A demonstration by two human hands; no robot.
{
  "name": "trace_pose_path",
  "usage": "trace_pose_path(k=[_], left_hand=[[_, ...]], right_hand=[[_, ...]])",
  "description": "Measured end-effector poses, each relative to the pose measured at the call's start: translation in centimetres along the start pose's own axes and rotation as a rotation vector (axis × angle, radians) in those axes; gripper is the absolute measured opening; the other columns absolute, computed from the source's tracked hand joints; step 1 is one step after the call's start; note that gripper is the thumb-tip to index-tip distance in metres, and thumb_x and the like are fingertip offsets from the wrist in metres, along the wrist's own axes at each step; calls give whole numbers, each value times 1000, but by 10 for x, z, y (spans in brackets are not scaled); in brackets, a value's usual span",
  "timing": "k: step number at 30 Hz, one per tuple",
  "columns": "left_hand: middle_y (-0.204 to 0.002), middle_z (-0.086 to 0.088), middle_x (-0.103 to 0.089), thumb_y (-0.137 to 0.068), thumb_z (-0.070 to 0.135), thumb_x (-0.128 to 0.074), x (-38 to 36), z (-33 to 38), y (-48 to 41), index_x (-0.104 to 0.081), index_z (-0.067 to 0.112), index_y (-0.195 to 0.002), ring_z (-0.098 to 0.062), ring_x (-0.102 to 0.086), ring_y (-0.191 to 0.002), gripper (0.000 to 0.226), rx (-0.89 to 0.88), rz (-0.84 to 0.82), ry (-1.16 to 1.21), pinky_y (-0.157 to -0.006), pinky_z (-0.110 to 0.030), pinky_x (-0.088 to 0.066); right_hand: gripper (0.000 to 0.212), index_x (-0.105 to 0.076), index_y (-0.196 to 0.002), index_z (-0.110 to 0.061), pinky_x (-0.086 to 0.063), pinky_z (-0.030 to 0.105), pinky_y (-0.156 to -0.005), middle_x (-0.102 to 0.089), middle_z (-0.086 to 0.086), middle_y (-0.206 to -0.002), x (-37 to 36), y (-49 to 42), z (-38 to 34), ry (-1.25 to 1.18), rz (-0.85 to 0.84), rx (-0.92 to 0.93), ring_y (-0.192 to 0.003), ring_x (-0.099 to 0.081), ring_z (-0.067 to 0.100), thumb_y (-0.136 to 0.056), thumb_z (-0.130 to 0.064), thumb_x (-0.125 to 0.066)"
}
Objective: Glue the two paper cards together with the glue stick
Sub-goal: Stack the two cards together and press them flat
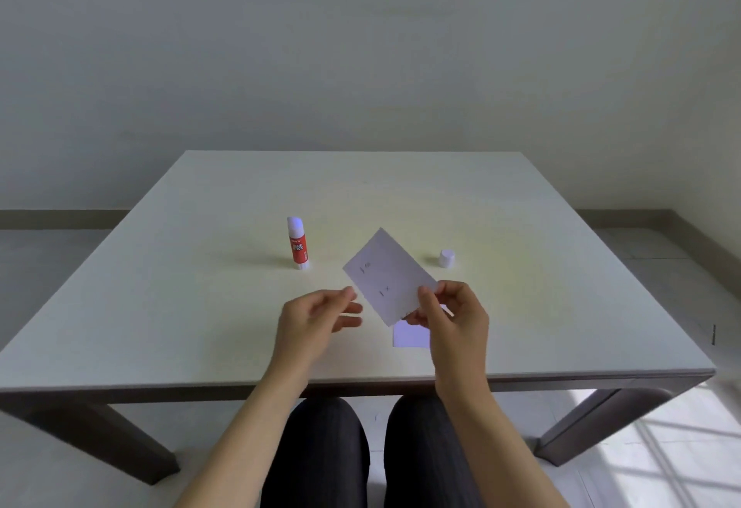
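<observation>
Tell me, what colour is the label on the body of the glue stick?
Red with white lettering, on the glue stick; the head view shows it best.

Two bare forearms, sleeveless up to the bottom edge of the frame, ending in a left hand (316,317) and right hand (451,317) without rings or watch. Dark, faintly striped trousers (320,455) at bottom centre, covering both thighs.

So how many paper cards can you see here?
2. One card is held up in the right hand; the other card lies flat on the table, partly hidden beneath that hand.
</observation>
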State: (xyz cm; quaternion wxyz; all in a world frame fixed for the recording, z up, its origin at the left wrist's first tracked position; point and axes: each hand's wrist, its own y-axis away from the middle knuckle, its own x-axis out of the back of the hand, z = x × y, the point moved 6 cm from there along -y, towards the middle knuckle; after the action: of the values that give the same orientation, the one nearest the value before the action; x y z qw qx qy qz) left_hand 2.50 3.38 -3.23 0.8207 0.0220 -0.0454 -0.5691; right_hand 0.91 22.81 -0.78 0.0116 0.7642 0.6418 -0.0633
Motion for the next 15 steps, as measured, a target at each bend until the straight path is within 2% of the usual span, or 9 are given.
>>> trace_pose_path(k=[3,6,9,11,15], left_hand=[[-72,3,-77,-80,16,-70,-17,5,1,-73,17,-77,-19,-74,-67,5,17,-11,54,-76,-29,-54],[-72,1,-77,-78,9,-70,-25,8,-2,-72,14,-79,-19,-75,-70,6,29,-5,62,-81,-30,-54],[-68,4,-76,-76,8,-70,-29,12,-7,-71,16,-76,-15,-74,-68,8,4,0,14,-74,-25,-51],[-65,7,-75,-75,9,-69,-34,15,-11,-69,21,-76,-10,-73,-67,12,-36,-17,-55,-69,-21,-46],[-69,9,-75,-74,15,-69,-43,16,-17,-58,24,-98,-4,-70,-72,29,-127,-12,-254,-63,-15,-44]], right_hand=[[10,-56,-79,-7,-54,21,-58,-58,15,-77,4,2,7,-92,-2,-72,-50,-60,11,-89,-3,-56],[10,-56,-79,-8,-55,19,-58,-60,14,-73,10,0,10,-85,-43,-84,-53,-64,13,-88,-3,-56],[7,-61,-84,-6,-56,27,-65,-66,13,-73,19,-9,10,20,-108,-101,-62,-67,19,-88,-10,-60],[15,-64,-84,0,-52,29,-64,-68,11,-76,28,-20,10,79,-143,-139,-62,-66,20,-89,-13,-59],[17,-63,-66,-9,-42,22,-56,-63,2,-65,41,-35,12,328,-190,-145,-56,-56,10,-83,-8,-61]])
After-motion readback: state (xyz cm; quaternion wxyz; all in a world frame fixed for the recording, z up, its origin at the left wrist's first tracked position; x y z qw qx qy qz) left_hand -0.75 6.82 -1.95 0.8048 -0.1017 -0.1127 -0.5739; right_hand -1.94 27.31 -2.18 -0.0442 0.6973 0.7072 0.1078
